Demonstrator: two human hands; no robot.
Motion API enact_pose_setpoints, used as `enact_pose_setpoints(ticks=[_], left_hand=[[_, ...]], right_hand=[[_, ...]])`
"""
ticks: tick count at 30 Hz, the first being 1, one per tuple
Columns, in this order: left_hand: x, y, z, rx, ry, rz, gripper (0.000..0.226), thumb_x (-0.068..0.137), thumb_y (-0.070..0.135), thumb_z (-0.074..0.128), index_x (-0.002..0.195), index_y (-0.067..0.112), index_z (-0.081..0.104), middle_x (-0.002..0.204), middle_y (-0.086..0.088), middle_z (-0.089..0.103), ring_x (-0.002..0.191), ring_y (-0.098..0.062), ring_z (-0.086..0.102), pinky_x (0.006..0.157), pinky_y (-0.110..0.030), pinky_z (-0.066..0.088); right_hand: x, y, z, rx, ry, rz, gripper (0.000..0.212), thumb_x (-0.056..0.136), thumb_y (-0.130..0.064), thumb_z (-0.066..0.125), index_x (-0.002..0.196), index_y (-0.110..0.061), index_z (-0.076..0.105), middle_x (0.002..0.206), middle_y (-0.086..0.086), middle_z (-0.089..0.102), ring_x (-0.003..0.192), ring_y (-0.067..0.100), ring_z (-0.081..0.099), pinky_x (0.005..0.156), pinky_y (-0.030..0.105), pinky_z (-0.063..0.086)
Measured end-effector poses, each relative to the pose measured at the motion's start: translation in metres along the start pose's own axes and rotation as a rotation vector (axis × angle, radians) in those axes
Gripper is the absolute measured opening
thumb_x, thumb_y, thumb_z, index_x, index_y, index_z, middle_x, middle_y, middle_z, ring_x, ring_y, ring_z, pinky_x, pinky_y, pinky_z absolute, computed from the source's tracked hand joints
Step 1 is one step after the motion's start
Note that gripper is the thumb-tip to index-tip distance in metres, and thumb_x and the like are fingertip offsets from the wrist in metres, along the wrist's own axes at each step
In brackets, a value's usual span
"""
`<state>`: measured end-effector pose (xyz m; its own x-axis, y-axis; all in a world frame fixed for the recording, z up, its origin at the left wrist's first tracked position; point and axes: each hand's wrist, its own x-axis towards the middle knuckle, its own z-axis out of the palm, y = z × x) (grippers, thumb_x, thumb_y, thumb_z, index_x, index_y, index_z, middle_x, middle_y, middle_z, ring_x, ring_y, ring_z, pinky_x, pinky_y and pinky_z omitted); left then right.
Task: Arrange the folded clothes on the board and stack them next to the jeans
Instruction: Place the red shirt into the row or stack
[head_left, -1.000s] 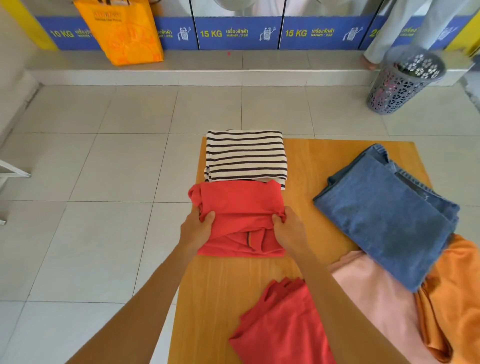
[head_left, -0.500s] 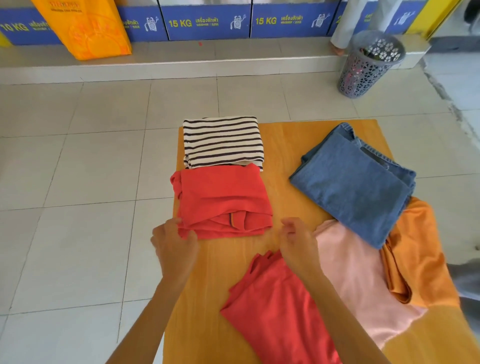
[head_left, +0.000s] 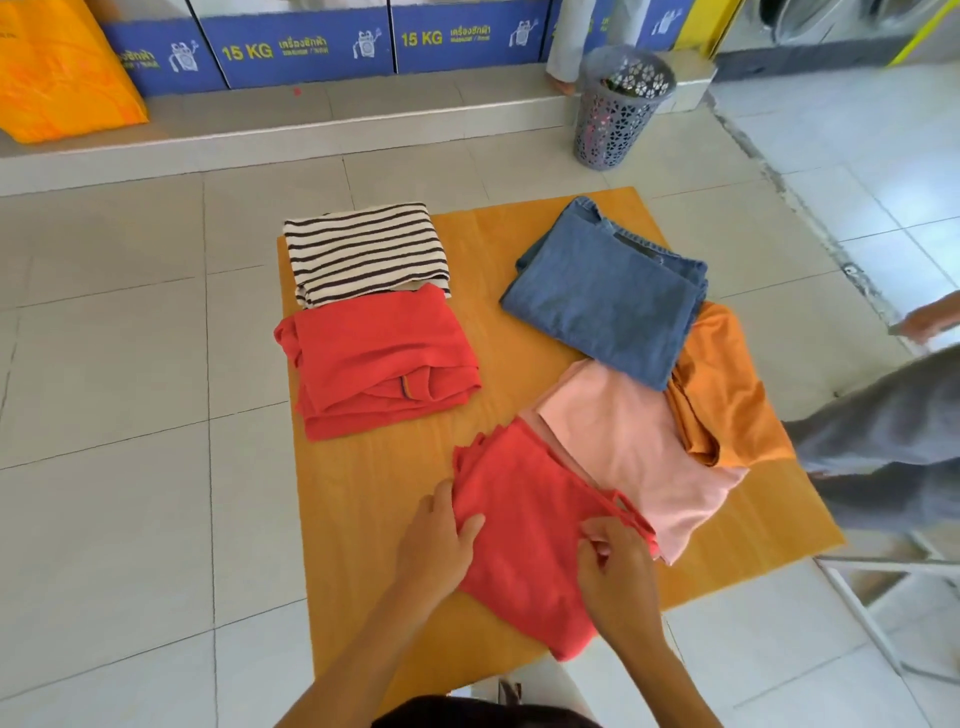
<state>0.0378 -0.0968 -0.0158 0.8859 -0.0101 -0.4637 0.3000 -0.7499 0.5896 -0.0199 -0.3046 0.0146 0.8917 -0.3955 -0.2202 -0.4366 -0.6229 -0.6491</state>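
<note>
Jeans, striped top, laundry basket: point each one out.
jeans (head_left: 602, 299), head view, middle of the folded denim's top face.
striped top (head_left: 366, 252), head view, centre of the folded stripes.
laundry basket (head_left: 613, 122), head view, its perforated grey side wall.

Both hands reach forward (left (head_left: 436, 545) flat, right (head_left: 615, 569) fingers curled, pinching).
</note>
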Motion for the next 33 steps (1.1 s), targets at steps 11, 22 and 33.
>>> enact_pose_setpoints(ticks=[11,22,33], left_hand=[[-0.005,-0.052,-0.056,0.086,-0.003,-0.042,0.043,0.098,0.036,0.052,0.14,0.03,0.049,0.131,0.002,0.063,0.116,-0.024,0.06,0.095,-0.038,0.049],[-0.069,-0.104,-0.038,-0.085,0.25,-0.201,0.043,0.093,0.037,0.056,0.132,0.023,0.044,0.123,-0.004,0.056,0.108,-0.024,0.058,0.088,-0.041,0.054],[-0.027,-0.082,-0.042,-0.06,0.321,-0.01,0.031,0.099,0.036,0.052,0.126,0.022,0.057,0.119,-0.006,0.049,0.106,-0.023,0.052,0.094,-0.034,0.045]], right_hand=[[-0.007,-0.036,0.019,-0.199,-0.011,-0.054,0.034,0.086,-0.018,0.063,0.12,-0.018,0.065,0.122,0.007,0.058,0.12,0.03,0.046,0.104,0.042,0.033],[-0.043,-0.009,0.047,-0.048,-0.259,0.249,0.059,0.091,-0.048,0.06,0.131,-0.009,0.042,0.122,0.01,0.052,0.103,0.025,0.056,0.087,0.042,0.05],[-0.016,-0.021,0.049,0.076,-0.311,0.257,0.051,0.085,-0.06,0.062,0.114,-0.017,0.059,0.104,-0.004,0.067,0.092,0.015,0.063,0.074,0.034,0.053]])
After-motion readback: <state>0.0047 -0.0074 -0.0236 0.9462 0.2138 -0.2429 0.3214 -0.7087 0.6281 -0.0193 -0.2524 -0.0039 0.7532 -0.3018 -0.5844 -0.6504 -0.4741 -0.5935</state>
